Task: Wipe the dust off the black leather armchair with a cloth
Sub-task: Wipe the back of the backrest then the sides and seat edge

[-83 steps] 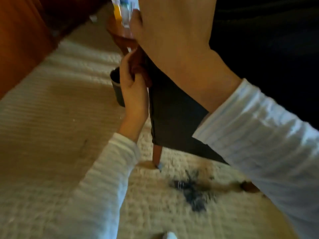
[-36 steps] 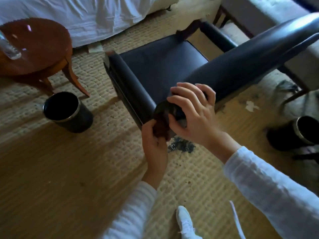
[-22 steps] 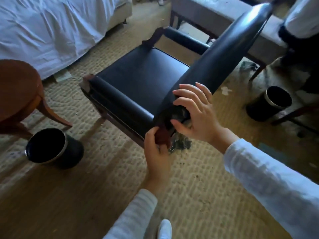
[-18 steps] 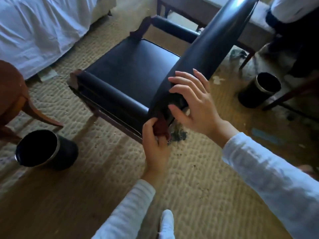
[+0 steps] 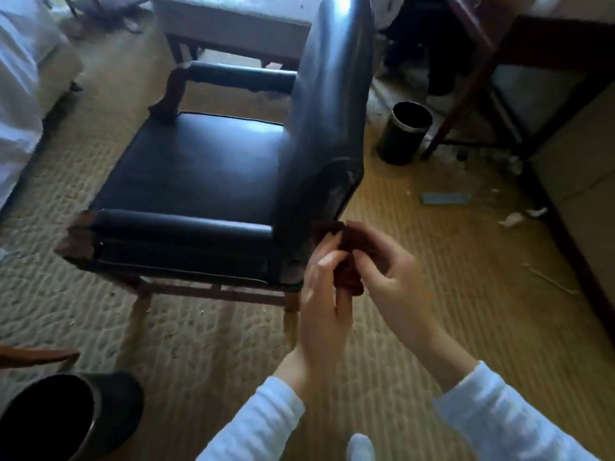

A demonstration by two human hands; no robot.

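The black leather armchair (image 5: 206, 168) stands on the carpet ahead, seen from its side, with its tall backrest (image 5: 332, 94) on the right. A small dark reddish-brown cloth (image 5: 346, 257) sits between my hands, just off the lower rear corner of the chair. My left hand (image 5: 324, 301) grips the cloth from below and the left. My right hand (image 5: 382, 271) pinches its right side with thumb and fingers. Neither hand touches the chair. Much of the cloth is hidden by my fingers.
A black bin (image 5: 60, 417) stands at the lower left and another black bin (image 5: 404, 133) behind the chair on the right. A white-covered bed (image 5: 16, 94) lies left, a bench (image 5: 233, 24) beyond, and dark wooden furniture (image 5: 499, 61) at right. Scraps litter the beige carpet (image 5: 449, 261).
My right hand has come off the backrest's end and joined the left hand on the cloth. Both hands have drawn back from the chair. The view has swung round behind the chair.
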